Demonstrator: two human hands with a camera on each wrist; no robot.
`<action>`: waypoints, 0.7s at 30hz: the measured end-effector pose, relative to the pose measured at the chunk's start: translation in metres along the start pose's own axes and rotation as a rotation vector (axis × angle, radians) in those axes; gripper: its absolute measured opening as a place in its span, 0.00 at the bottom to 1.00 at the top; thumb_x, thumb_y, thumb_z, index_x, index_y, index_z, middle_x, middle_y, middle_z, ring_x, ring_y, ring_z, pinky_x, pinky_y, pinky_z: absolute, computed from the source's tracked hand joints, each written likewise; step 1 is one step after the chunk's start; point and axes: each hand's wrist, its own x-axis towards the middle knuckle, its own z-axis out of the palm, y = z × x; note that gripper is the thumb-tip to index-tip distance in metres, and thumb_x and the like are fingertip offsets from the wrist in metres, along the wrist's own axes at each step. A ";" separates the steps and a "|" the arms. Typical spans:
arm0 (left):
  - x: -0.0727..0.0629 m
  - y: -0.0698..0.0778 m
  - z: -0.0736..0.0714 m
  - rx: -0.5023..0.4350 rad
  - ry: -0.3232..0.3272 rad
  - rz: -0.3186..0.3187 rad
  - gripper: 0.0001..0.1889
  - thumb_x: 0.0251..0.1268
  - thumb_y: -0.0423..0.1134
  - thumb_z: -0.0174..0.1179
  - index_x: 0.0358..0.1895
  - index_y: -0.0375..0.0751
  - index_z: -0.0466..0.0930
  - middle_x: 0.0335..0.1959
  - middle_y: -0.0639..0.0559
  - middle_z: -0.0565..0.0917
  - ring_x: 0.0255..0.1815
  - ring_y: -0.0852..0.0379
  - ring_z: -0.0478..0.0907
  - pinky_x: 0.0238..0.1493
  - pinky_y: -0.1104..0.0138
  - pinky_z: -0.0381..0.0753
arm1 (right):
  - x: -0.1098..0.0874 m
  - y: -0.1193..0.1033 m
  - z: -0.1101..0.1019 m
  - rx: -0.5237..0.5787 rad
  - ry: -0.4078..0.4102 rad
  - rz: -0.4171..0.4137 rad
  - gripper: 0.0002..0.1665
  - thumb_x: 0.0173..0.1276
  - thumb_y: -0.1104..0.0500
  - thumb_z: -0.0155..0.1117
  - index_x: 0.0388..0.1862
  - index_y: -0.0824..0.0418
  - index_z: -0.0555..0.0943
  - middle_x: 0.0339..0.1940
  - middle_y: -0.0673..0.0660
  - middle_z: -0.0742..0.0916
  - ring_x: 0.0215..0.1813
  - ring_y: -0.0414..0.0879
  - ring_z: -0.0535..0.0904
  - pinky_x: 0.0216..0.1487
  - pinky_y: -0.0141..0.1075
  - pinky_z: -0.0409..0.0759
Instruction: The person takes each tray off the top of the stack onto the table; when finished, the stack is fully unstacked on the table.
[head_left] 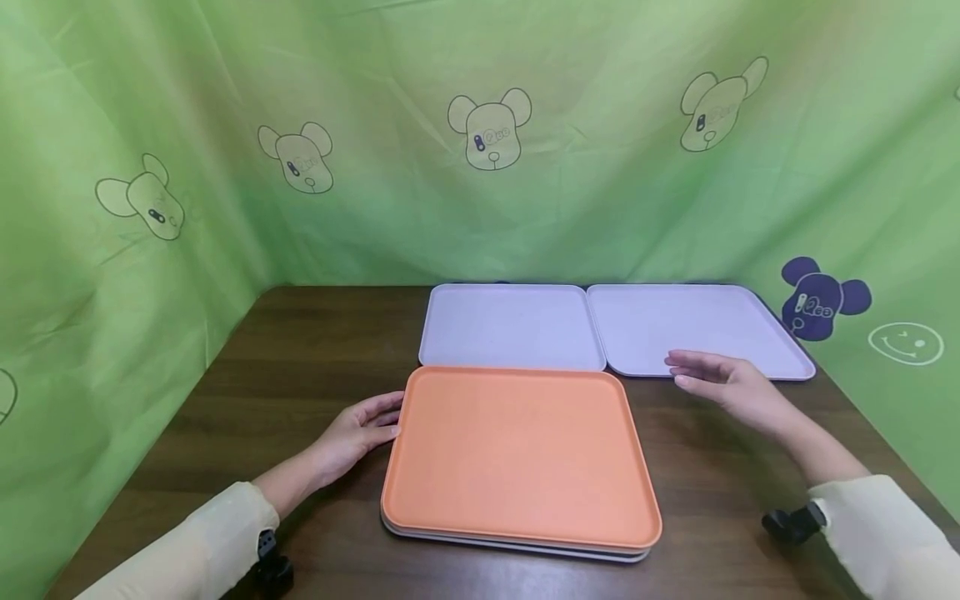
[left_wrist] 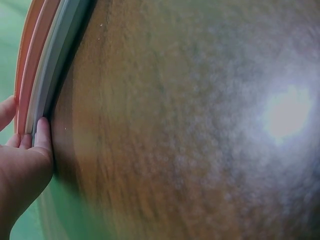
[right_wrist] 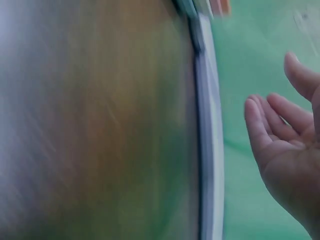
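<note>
An orange tray tops a stack of trays lying near the table's front. Seen from the left wrist, the stack's edge shows layered rims, orange, pink, cream and grey. My left hand rests its fingertips against the left side of this stack, thumb near the orange rim and fingers lower down. My right hand is held in the air with fingers loosely extended and nothing in it. It overlaps the front edge of the right lavender tray in the head view.
Behind the stack a second lavender tray lies side by side with the right one, along the back of the brown wooden table. A green curtain with printed bear heads hangs at the back and on both sides.
</note>
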 end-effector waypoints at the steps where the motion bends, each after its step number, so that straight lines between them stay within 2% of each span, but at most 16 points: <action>1: 0.000 0.000 0.000 0.003 0.001 0.000 0.32 0.67 0.28 0.58 0.72 0.27 0.57 0.71 0.32 0.61 0.71 0.39 0.59 0.58 0.65 0.74 | -0.001 -0.003 0.005 0.014 0.008 0.004 0.31 0.72 0.57 0.61 0.66 0.75 0.68 0.59 0.61 0.81 0.51 0.25 0.76 0.49 0.20 0.73; 8: -0.001 0.001 0.002 0.011 0.010 -0.008 0.32 0.67 0.28 0.58 0.72 0.27 0.57 0.71 0.32 0.62 0.71 0.39 0.60 0.58 0.64 0.74 | -0.010 -0.011 0.039 0.060 0.099 -0.007 0.28 0.72 0.59 0.61 0.64 0.76 0.70 0.52 0.58 0.85 0.48 0.28 0.78 0.46 0.22 0.76; 15: -0.002 0.001 0.002 0.021 0.014 -0.018 0.32 0.68 0.28 0.58 0.72 0.28 0.57 0.70 0.32 0.64 0.71 0.39 0.60 0.59 0.63 0.74 | -0.026 -0.022 0.072 0.063 0.195 0.021 0.26 0.71 0.60 0.61 0.62 0.75 0.71 0.48 0.66 0.82 0.43 0.30 0.78 0.43 0.23 0.77; 21: -0.002 0.001 0.003 0.027 0.022 -0.019 0.32 0.68 0.28 0.58 0.72 0.28 0.57 0.70 0.32 0.64 0.70 0.39 0.61 0.59 0.64 0.74 | -0.041 -0.029 0.096 0.073 0.263 0.018 0.26 0.71 0.61 0.61 0.63 0.74 0.71 0.43 0.60 0.82 0.42 0.32 0.77 0.42 0.21 0.75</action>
